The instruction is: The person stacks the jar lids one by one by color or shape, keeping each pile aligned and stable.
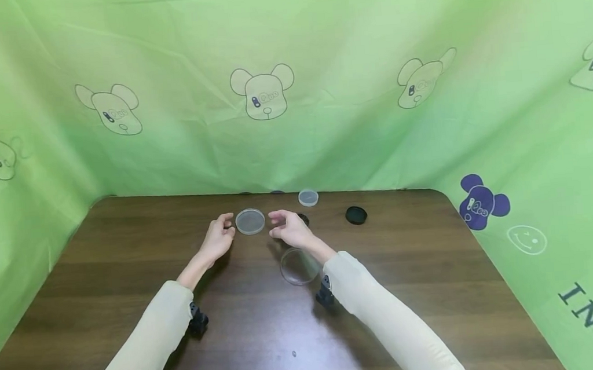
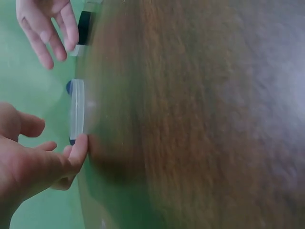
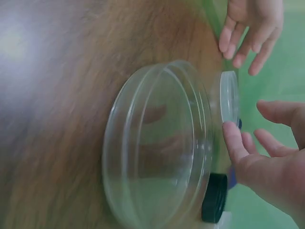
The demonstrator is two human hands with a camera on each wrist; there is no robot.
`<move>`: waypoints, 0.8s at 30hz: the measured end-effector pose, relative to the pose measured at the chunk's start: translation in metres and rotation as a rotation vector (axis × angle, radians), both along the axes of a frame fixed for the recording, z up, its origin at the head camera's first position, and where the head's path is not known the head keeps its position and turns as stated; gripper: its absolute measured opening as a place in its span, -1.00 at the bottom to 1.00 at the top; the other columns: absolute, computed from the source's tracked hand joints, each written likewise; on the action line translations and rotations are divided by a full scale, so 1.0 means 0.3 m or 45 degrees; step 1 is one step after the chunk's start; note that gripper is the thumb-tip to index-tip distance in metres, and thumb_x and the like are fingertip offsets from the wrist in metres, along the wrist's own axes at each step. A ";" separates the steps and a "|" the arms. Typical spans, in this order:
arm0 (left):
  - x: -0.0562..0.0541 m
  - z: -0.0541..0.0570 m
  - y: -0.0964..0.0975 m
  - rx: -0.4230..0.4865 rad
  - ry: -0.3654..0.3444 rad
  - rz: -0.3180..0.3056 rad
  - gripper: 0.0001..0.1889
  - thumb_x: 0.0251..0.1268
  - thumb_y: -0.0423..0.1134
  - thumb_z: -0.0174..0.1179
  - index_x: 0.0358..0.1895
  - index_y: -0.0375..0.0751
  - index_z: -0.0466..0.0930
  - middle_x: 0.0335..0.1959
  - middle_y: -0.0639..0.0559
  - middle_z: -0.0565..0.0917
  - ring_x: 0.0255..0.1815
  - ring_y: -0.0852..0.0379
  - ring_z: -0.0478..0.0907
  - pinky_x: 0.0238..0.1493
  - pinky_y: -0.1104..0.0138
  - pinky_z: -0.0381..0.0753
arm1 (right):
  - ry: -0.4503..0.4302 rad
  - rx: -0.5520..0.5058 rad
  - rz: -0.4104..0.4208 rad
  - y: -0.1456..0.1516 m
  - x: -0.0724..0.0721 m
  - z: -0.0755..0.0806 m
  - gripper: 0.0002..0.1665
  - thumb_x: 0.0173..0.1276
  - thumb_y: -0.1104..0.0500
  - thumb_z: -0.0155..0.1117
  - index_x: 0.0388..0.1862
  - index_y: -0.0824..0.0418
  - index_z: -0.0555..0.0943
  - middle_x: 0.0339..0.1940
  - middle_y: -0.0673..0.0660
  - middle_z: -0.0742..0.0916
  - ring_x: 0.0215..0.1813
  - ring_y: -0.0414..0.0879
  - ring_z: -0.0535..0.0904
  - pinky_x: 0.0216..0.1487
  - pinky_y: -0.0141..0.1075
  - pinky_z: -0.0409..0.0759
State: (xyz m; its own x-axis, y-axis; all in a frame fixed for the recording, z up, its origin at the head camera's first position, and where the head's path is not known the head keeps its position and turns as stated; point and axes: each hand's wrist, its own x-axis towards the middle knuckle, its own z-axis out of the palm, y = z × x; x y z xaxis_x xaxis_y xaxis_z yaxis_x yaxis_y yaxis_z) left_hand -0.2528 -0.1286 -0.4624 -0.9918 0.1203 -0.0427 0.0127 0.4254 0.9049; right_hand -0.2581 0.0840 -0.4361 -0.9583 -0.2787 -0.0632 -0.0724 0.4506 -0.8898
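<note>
A round, shallow, translucent petri dish [image 1: 250,221] lies on the table between my hands. My left hand [image 1: 219,239] is at its left side, fingers loosely bent and holding nothing; in the left wrist view a fingertip is right at the dish's edge. On the other side, my right hand [image 1: 291,230] hovers with thumb and fingers apart, also holding nothing. Below the right wrist sits a larger clear petri dish [image 1: 299,266], seen close up in the right wrist view. A small dark round piece [image 1: 304,218] is partly hidden behind the right hand.
Near the back edge of the brown table [image 1: 246,340] is a small whitish round dish [image 1: 308,197]. A black round lid [image 1: 356,215] lies to the right. Green cloth [image 1: 324,142] printed with bear heads hangs behind and along both sides.
</note>
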 end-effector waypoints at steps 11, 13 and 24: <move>-0.055 -0.008 0.023 0.001 0.032 0.041 -0.50 0.41 -0.46 -0.11 0.38 -0.49 0.16 0.09 -0.39 0.31 0.12 -0.27 0.40 0.14 0.05 0.45 | -0.091 -0.001 -0.078 -0.052 -0.074 -0.026 -0.41 0.23 0.41 0.23 0.27 0.44 0.41 0.15 0.36 0.57 0.24 0.15 0.44 0.25 -0.20 0.43; -0.062 -0.010 0.027 0.011 0.033 0.032 -0.48 0.39 -0.44 -0.03 0.39 -0.48 0.16 0.10 -0.37 0.30 0.15 -0.26 0.38 0.16 0.05 0.45 | -0.081 0.002 -0.112 -0.057 -0.079 -0.025 -0.41 0.21 0.43 0.23 0.26 0.44 0.42 0.13 0.36 0.57 0.22 0.15 0.46 0.22 -0.21 0.47; -0.073 -0.008 0.034 -0.046 0.014 -0.025 -0.22 0.07 -0.54 0.27 0.40 -0.52 0.11 0.14 -0.43 0.29 0.14 -0.25 0.36 0.18 0.09 0.46 | -0.004 0.113 -0.133 -0.113 -0.082 -0.042 -0.40 0.19 0.45 0.26 0.26 0.47 0.42 0.12 0.35 0.58 0.07 0.11 0.55 0.09 -0.20 0.53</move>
